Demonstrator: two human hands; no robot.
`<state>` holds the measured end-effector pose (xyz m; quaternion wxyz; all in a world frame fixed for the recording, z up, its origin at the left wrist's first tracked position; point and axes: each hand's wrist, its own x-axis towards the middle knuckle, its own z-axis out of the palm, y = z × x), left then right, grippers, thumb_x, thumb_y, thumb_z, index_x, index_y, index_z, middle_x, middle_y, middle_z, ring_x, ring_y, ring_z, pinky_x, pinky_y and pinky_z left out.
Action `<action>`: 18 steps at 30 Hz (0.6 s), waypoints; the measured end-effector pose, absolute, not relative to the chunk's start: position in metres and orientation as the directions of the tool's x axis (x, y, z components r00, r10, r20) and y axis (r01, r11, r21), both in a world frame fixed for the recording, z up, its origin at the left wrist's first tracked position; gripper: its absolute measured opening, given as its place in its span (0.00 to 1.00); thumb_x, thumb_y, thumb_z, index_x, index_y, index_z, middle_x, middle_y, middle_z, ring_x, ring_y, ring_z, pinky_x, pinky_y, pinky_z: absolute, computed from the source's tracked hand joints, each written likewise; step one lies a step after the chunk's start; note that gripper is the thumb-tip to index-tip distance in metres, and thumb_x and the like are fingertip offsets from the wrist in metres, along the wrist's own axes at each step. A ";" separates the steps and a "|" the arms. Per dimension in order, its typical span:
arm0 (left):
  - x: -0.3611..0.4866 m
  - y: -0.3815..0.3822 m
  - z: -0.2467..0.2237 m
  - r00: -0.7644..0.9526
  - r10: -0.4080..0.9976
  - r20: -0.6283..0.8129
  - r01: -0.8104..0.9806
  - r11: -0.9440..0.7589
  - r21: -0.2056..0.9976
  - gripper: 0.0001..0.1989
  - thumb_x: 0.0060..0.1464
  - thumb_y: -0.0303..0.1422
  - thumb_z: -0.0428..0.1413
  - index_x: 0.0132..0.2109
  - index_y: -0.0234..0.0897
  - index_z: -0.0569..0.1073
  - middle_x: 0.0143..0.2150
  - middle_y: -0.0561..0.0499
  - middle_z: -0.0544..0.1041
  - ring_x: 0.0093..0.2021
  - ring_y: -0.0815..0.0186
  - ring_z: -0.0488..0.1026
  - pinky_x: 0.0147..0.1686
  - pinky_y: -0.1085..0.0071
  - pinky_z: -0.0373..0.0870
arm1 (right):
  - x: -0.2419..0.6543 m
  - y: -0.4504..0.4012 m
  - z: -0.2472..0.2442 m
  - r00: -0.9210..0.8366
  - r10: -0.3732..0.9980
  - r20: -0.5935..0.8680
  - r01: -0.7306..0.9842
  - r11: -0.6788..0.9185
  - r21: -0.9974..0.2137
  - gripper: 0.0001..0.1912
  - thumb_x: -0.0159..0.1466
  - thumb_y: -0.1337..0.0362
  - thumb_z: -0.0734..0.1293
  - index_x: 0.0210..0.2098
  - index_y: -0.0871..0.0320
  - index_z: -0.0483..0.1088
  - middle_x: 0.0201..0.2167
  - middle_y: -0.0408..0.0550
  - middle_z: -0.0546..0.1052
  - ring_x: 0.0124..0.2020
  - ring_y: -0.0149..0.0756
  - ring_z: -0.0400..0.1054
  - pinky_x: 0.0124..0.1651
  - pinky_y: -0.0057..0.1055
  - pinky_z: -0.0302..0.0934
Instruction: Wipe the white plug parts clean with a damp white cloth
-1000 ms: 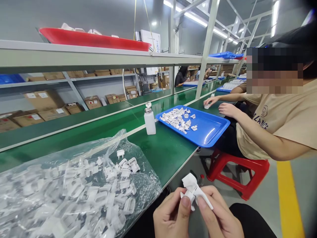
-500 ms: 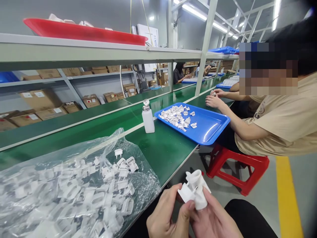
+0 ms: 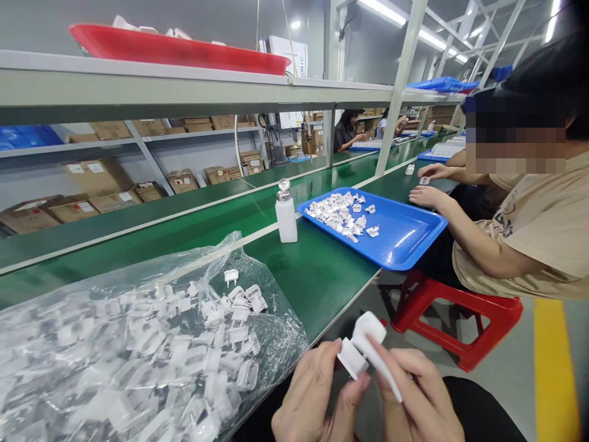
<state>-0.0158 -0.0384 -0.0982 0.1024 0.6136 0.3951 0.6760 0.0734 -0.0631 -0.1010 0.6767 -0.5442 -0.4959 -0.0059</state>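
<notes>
Both hands clamp a white plastic plug piece [image 3: 363,344] over the near bench edge, left hand [image 3: 313,393] at its block end, right hand [image 3: 418,393] along its flat arm. Leftward lies a clear plastic bag [image 3: 280,325] of white pieces; farther, a dispenser bottle [image 3: 286,215], blue tray [image 3: 407,239], seated co-worker [image 3: 519,245].

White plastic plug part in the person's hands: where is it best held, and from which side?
Probably the blocky end of the white plastic plug part, pinched from the left, beside the left hand: it looks thick and square. The thin strip toward the right hand looks easier to bend.
</notes>
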 end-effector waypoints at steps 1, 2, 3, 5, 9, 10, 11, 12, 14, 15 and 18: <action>-0.016 -0.038 -0.098 -0.229 0.619 0.751 0.353 -0.667 0.657 0.16 0.54 0.29 0.67 0.50 0.42 0.83 0.38 0.48 0.86 0.36 0.59 0.83 0.41 0.70 0.80 | 0.076 -0.062 -0.102 0.561 0.532 0.634 0.542 0.344 -0.767 0.11 0.69 0.66 0.67 0.47 0.49 0.80 0.39 0.45 0.73 0.36 0.33 0.69 0.37 0.29 0.61; -0.015 -0.038 -0.098 -0.234 0.612 0.756 0.363 -0.666 0.651 0.15 0.54 0.29 0.67 0.50 0.42 0.84 0.38 0.48 0.86 0.36 0.59 0.83 0.41 0.70 0.80 | 0.080 -0.062 -0.104 0.616 0.544 0.569 0.512 0.272 -0.815 0.08 0.69 0.63 0.67 0.42 0.51 0.80 0.39 0.45 0.73 0.36 0.32 0.69 0.37 0.28 0.60; -0.015 -0.038 -0.098 -0.238 0.603 0.761 0.373 -0.667 0.645 0.15 0.54 0.30 0.67 0.50 0.41 0.84 0.38 0.48 0.86 0.36 0.59 0.83 0.42 0.71 0.80 | 0.084 -0.062 -0.105 0.662 0.565 0.493 0.465 0.206 -0.861 0.09 0.69 0.60 0.66 0.38 0.52 0.79 0.38 0.45 0.73 0.35 0.32 0.69 0.36 0.28 0.60; -0.014 -0.037 -0.099 -0.241 0.591 0.770 0.391 -0.667 0.634 0.15 0.54 0.29 0.67 0.49 0.41 0.84 0.37 0.49 0.86 0.36 0.60 0.83 0.42 0.71 0.79 | 0.091 -0.061 -0.107 0.693 0.625 0.358 0.360 0.130 -0.924 0.13 0.69 0.53 0.65 0.36 0.54 0.77 0.37 0.45 0.73 0.34 0.32 0.69 0.35 0.26 0.61; -0.014 -0.036 -0.100 -0.229 0.599 0.768 0.385 -0.669 0.636 0.17 0.53 0.28 0.67 0.51 0.42 0.83 0.38 0.49 0.87 0.36 0.59 0.83 0.42 0.70 0.80 | 0.100 -0.059 -0.117 0.585 0.758 0.288 0.204 0.207 -0.957 0.16 0.67 0.51 0.67 0.42 0.56 0.79 0.37 0.47 0.75 0.30 0.32 0.71 0.27 0.25 0.62; -0.015 -0.036 -0.100 -0.223 0.601 0.767 0.377 -0.673 0.637 0.18 0.53 0.27 0.67 0.52 0.42 0.83 0.39 0.49 0.87 0.36 0.59 0.83 0.42 0.70 0.80 | 0.100 -0.058 -0.119 0.557 0.784 0.274 0.150 0.229 -0.962 0.16 0.66 0.51 0.68 0.43 0.57 0.79 0.37 0.48 0.76 0.29 0.33 0.71 0.26 0.25 0.62; -0.015 -0.036 -0.100 -0.215 0.603 0.768 0.366 -0.680 0.636 0.19 0.53 0.27 0.67 0.52 0.42 0.82 0.39 0.49 0.87 0.37 0.59 0.84 0.42 0.70 0.80 | 0.099 -0.057 -0.122 0.543 0.800 0.254 0.095 0.243 -0.965 0.17 0.66 0.51 0.68 0.43 0.57 0.79 0.38 0.49 0.76 0.29 0.34 0.72 0.26 0.26 0.62; -0.014 -0.035 -0.100 -0.205 0.605 0.770 0.352 -0.688 0.634 0.20 0.53 0.27 0.67 0.53 0.42 0.82 0.40 0.49 0.87 0.38 0.59 0.83 0.42 0.71 0.80 | 0.098 -0.056 -0.124 0.543 0.806 0.235 0.046 0.251 -0.967 0.17 0.67 0.52 0.68 0.43 0.58 0.79 0.38 0.50 0.77 0.30 0.35 0.72 0.27 0.27 0.63; -0.014 -0.035 -0.100 -0.194 0.608 0.770 0.327 -0.700 0.635 0.21 0.53 0.27 0.67 0.55 0.42 0.81 0.41 0.48 0.87 0.38 0.59 0.83 0.42 0.70 0.80 | 0.094 -0.055 -0.127 0.559 0.800 0.219 -0.020 0.277 -0.961 0.16 0.66 0.52 0.68 0.44 0.58 0.79 0.38 0.51 0.77 0.31 0.37 0.73 0.29 0.28 0.64; -0.014 -0.035 -0.100 -0.195 0.612 0.766 0.317 -0.700 0.640 0.22 0.53 0.27 0.67 0.55 0.42 0.81 0.42 0.48 0.87 0.38 0.59 0.83 0.42 0.69 0.80 | 0.092 -0.054 -0.128 0.566 0.797 0.213 -0.041 0.285 -0.958 0.16 0.66 0.53 0.69 0.44 0.58 0.79 0.37 0.51 0.77 0.31 0.37 0.73 0.29 0.28 0.64; -0.013 -0.036 -0.101 -0.219 0.629 0.746 0.308 -0.681 0.664 0.20 0.55 0.30 0.67 0.56 0.43 0.80 0.43 0.46 0.87 0.39 0.57 0.84 0.40 0.68 0.81 | 0.085 -0.055 -0.128 0.563 0.802 0.199 -0.081 0.293 -0.953 0.17 0.66 0.52 0.69 0.46 0.57 0.79 0.37 0.51 0.77 0.29 0.36 0.72 0.24 0.28 0.61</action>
